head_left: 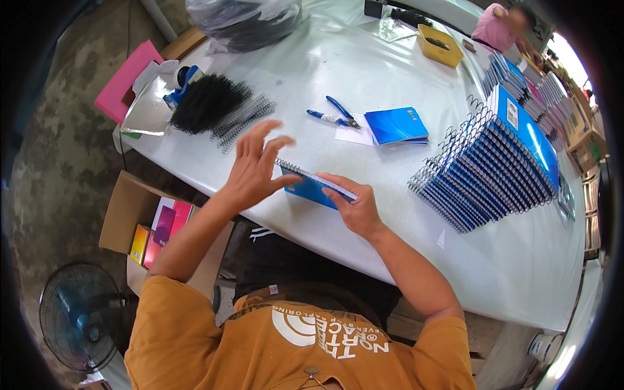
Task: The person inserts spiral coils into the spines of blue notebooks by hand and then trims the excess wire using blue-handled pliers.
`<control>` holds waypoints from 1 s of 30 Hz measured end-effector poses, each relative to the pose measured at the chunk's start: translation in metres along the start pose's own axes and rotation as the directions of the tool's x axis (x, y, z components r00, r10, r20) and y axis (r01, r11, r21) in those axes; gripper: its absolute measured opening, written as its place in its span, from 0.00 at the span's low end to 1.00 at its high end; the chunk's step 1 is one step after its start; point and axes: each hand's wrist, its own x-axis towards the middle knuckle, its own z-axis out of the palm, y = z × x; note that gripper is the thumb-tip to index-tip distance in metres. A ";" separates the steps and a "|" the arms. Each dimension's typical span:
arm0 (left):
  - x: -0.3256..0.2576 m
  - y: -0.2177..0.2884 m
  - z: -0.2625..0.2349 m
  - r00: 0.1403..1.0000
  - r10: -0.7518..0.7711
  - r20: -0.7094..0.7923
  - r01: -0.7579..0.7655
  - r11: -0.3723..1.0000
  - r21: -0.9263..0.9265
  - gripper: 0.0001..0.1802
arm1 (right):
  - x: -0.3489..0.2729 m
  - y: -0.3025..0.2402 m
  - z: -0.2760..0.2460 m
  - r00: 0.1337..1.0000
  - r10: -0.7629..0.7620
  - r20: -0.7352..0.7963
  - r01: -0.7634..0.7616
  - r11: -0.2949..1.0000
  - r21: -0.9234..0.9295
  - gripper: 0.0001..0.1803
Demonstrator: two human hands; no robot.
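Near the counter's (403, 260) front edge, our right hand (356, 209) grips the blue notebook (312, 186); left hand (255, 170) fingers spread, empty.

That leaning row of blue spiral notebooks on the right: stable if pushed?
Probably not: the row of notebooks leans domino-style, so a nudge could topple it. The glossy covers and the smooth white table suggest sliding. Protruding wire coils may snag together.
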 end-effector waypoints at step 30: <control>-0.067 0.078 0.078 0.916 0.387 -0.107 -0.400 0.860 -0.316 0.55 | -0.008 -0.005 0.000 0.971 -0.233 -0.052 0.226 0.966 -0.125 0.42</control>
